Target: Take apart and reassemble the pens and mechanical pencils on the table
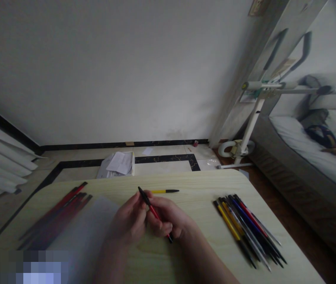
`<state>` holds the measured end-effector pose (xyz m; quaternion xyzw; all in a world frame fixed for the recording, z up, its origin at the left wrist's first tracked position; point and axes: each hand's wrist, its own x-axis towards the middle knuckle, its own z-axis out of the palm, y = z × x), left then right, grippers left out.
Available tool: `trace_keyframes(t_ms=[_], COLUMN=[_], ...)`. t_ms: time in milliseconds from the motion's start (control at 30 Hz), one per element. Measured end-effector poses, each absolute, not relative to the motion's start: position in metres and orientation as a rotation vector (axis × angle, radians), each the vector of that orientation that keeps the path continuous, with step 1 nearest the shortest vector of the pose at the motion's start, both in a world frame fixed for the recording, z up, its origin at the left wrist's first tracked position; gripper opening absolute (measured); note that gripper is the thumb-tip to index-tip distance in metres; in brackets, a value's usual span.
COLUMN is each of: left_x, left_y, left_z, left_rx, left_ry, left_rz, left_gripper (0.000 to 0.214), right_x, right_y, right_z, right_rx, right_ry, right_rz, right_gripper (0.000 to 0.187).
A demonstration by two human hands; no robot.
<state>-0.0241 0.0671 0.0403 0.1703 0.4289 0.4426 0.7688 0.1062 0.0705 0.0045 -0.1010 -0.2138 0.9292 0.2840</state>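
Observation:
A red pen with black ends (155, 213) is held slanted above the middle of the table, its upper black end pointing away from me. My right hand (170, 217) is closed around its red barrel. Curled in from the other side, my left hand (129, 219) has its fingertips pinched at the pen's upper black part. Just beyond my fingers lies a yellow pen with a black tip (158, 191), flat on the wood. To the right is a bunch of pens (244, 228) in yellow, white, blue and red, side by side.
The light wooden table (197, 181) has rounded far corners. On its left are blurred red and dark pens (64, 217) beside a pale, see-through sheet (93, 221). Papers in a box (120, 163) sit on the floor beyond. White exercise equipment (250, 122) and a sofa (289, 157) stand right.

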Motion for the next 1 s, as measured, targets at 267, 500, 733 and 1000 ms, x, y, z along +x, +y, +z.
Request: trace_keyframes(t_ms=[267,500,733,1000], left_x=[-0.033,-0.033,-0.032,-0.033], left_y=[0.076,0.079,0.079,0.083], left_z=[0.015,0.004,0.006,0.002], left_rx=[0.436,0.608,0.616,0.531], left_ry=[0.547,0.261,0.289,0.303], left_rz=[0.789,0.842,0.858,0.831], left_gripper=[0.030,0.025,0.019,0.033], right_x=[0.107,0.105,0.106,0.106], right_y=[0.072,0.068,0.068,0.070], right_z=[0.002,0.007,0.012,0.005], right_rx=[-0.346,-0.425,-0.442,-0.501], right_ry=[-0.652,-0.683,-0.692,-0.676], right_rz=[2.475,2.283,2.273,2.289], right_gripper=[0.052,0.021,0.015,0.037])
